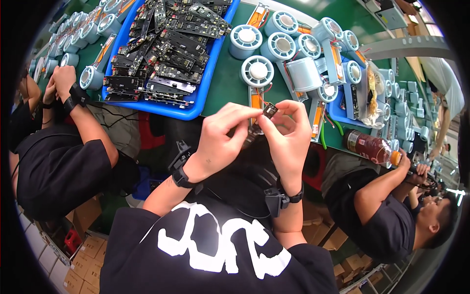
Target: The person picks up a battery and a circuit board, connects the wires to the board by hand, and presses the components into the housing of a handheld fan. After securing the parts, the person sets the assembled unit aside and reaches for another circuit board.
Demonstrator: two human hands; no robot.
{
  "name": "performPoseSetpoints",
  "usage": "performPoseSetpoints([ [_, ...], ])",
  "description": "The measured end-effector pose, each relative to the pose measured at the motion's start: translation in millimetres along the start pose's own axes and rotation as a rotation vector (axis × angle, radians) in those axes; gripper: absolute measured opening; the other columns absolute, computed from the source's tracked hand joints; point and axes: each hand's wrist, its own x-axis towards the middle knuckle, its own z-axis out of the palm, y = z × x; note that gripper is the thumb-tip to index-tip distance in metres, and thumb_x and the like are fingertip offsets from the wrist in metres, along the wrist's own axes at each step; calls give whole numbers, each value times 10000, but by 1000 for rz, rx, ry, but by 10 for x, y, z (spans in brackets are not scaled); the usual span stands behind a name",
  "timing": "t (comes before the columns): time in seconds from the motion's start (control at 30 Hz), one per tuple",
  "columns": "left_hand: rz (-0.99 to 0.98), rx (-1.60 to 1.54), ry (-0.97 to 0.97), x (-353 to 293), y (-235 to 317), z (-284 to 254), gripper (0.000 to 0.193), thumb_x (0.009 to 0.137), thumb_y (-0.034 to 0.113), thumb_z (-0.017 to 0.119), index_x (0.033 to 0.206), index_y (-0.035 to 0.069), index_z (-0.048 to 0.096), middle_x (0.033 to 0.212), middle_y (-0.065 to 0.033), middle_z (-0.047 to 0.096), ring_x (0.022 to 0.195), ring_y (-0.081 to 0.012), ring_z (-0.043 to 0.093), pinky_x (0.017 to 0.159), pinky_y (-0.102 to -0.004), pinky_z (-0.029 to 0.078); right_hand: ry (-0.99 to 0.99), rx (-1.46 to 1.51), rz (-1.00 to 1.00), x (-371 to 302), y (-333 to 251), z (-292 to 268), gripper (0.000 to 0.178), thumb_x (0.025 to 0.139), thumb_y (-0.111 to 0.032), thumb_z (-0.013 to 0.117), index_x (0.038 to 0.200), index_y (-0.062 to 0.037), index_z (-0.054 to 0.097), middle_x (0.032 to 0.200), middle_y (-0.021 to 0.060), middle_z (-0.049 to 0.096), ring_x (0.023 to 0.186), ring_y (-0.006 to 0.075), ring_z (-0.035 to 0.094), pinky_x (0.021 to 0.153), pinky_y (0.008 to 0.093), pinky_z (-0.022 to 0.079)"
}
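Note:
Over the table's front edge, my two hands meet on a narrow black circuit board. My left hand (220,131) is closed, with thumb and forefinger pinched at the board's side. My right hand (290,134) pinches the top end of the circuit board (270,110). The lower part of the board shows dimly between the hands. A thin red wire (268,89) runs near the board's top from a light-blue round housing (257,71) with an orange strip (255,99) on its arm. Fingertips hide where the wire ends.
A blue tray (199,105) heaped with black circuit boards stands on the green table (219,78), left of several light-blue housings (281,46). Green-handled pliers (323,134) and a dark drink bottle (367,147) lie to the right. People work on both sides.

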Motion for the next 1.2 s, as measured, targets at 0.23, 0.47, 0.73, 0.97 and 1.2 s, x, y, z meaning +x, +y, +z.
performPoseSetpoints([
  [0.23,198,225,45,205,-149,92,285,784,-68,718,1058,8,709,1011,-112,678,902,-263,673,752,-339,553,-42,196,61,17,76,-58,324,829,50,716,1130,31,597,967,46,594,779,87,655,630,215,527],
  [0.47,451,272,-6,301,-265,107,260,792,-8,754,1046,37,718,931,-90,680,835,-258,666,700,-325,556,-97,456,155,106,27,-162,338,842,83,669,1171,32,609,1058,55,589,819,83,618,689,213,505],
  [0.73,280,165,8,302,-275,77,221,778,-12,776,990,39,738,859,-77,691,742,-224,668,624,-298,534,-186,791,258,118,396,-223,331,881,65,629,1210,38,600,1159,93,625,986,127,604,786,244,507],
  [0.97,242,165,-49,308,-229,90,175,776,-19,775,941,25,736,856,-82,680,748,-214,670,635,-304,535,-78,509,206,65,342,-150,298,908,50,621,1206,40,612,1141,99,663,963,160,651,780,246,514],
  [1.2,207,150,5,314,-247,162,161,768,-45,771,908,12,716,855,-83,667,756,-206,657,640,-305,533,-50,571,99,20,422,-78,243,938,27,614,1179,50,643,1136,104,673,961,158,667,792,254,524],
])
